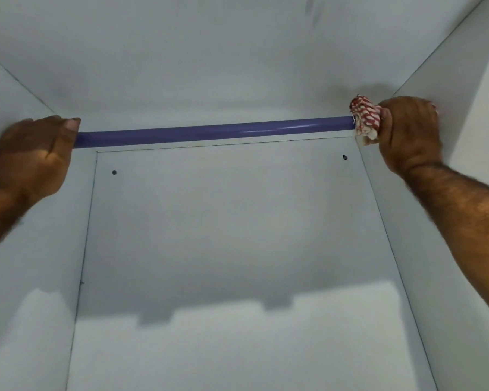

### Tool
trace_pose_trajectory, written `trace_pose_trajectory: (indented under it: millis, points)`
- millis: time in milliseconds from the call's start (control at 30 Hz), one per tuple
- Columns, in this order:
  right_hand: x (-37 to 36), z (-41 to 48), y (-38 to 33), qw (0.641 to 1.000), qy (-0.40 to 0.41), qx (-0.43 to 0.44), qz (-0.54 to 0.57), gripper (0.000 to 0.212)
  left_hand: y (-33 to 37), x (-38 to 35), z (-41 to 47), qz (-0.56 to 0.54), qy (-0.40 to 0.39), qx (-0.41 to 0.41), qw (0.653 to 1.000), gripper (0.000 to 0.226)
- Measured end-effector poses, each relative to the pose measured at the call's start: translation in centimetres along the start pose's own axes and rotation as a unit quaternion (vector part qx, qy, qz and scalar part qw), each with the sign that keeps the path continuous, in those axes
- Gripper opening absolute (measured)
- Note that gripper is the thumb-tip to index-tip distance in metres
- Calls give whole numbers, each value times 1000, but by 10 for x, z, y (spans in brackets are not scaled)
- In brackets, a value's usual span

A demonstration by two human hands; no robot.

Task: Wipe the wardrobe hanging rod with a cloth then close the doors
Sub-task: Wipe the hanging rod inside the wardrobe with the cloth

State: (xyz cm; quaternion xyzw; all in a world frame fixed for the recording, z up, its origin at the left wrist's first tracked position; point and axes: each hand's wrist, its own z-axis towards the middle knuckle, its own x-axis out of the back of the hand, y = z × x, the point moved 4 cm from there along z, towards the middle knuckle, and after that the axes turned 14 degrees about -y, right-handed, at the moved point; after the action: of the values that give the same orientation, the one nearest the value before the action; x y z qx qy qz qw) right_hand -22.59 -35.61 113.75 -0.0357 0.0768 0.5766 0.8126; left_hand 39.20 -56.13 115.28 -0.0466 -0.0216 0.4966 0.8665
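A purple hanging rod (209, 133) runs across the top of a white wardrobe, from left to right. My left hand (34, 156) is wrapped around the rod's left end. My right hand (407, 136) grips a red and white striped cloth (364, 118) bunched around the rod's right end, close to the right side panel. The rod ends under both hands are hidden. No wardrobe door is in view.
The white back panel (223, 221) has two small dark holes (114, 172) (344, 157) just below the rod. The white top panel (209, 66) sits close above the rod. Side panels (34, 306) (449, 320) close in left and right.
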Motion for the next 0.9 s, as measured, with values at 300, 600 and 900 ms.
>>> trace_pose_trajectory:
  millis: [300, 600, 900]
  points:
    - [-3, -5, -22, 989, 37, -132, 48, 40, 54, 21, -21, 41, -20, -43, 998, 59]
    - [-8, -2, -153, 988, 64, -105, 98, 39, 48, 18, -18, 77, -9, -34, 996, 54]
    - [-1, 1, -335, 992, 17, 10, 123, 39, 46, 16, -16, 56, -5, -20, 998, 49]
